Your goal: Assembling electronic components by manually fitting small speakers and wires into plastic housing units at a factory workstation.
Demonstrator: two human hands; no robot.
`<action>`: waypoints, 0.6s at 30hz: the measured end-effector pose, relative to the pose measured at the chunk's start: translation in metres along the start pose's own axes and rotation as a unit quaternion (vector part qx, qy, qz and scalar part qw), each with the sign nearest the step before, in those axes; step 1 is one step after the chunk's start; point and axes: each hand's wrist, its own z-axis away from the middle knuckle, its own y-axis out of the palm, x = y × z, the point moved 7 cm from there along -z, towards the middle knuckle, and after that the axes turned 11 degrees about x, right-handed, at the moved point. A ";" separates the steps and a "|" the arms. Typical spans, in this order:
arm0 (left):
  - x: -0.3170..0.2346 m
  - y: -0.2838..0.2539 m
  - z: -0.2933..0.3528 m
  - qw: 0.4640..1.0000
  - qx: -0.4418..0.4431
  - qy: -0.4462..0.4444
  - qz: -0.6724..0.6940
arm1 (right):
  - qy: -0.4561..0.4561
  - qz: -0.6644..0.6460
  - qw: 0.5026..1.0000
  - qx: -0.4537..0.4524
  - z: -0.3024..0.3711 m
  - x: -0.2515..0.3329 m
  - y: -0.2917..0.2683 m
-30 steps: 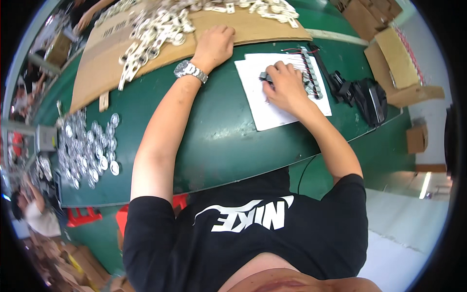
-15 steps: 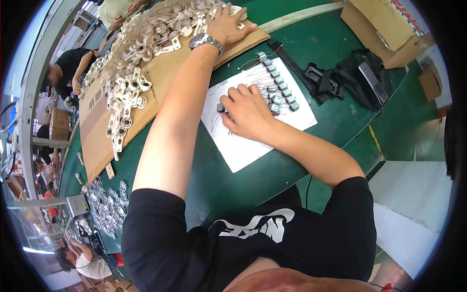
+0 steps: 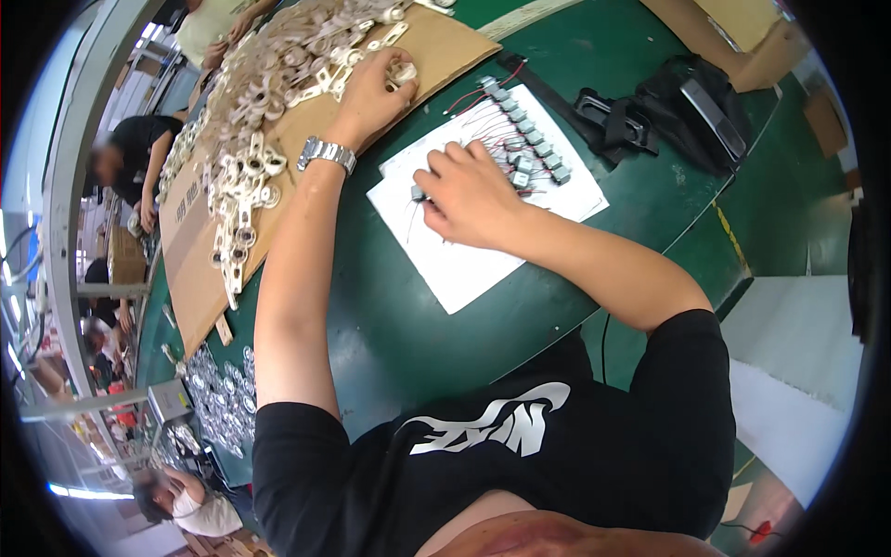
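My left hand (image 3: 374,91), with a metal wristwatch (image 3: 327,153) on its wrist, reaches onto a brown cardboard sheet (image 3: 306,139) and closes on a pale beige ring-shaped part (image 3: 404,72) at the edge of a big heap of such parts (image 3: 269,102). My right hand (image 3: 464,195) rests on a white paper sheet (image 3: 483,200) and pinches a small grey component with thin wires (image 3: 417,194). A row of several small grey wired components (image 3: 524,125) lies on the paper just beyond that hand.
The green table (image 3: 408,316) carries a black pouch with a strap (image 3: 668,111) at the right, cardboard boxes (image 3: 742,28) beyond it, and a cluster of small round metal parts (image 3: 218,399) at the left. Other people work at the far left.
The view has swung, so the table sits more tilted. My left hand has moved from the heap's edge onto one beige part. My right hand stays on the paper with the small component.
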 end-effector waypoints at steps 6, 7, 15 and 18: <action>-0.022 -0.027 0.046 0.999 -0.025 -0.017 -0.017 | 0.022 0.021 0.999 0.034 -0.002 0.007 0.000; -0.028 -0.033 0.052 0.997 -0.059 0.014 -0.045 | 0.013 0.003 0.999 0.034 -0.002 0.008 -0.001; -0.031 -0.053 0.141 0.967 -0.240 -0.037 -0.080 | 0.012 -0.123 0.992 0.012 -0.037 -0.015 -0.040; -0.025 -0.050 0.168 0.950 -0.283 -0.074 -0.113 | 0.077 -0.206 0.972 -0.081 -0.094 -0.099 -0.052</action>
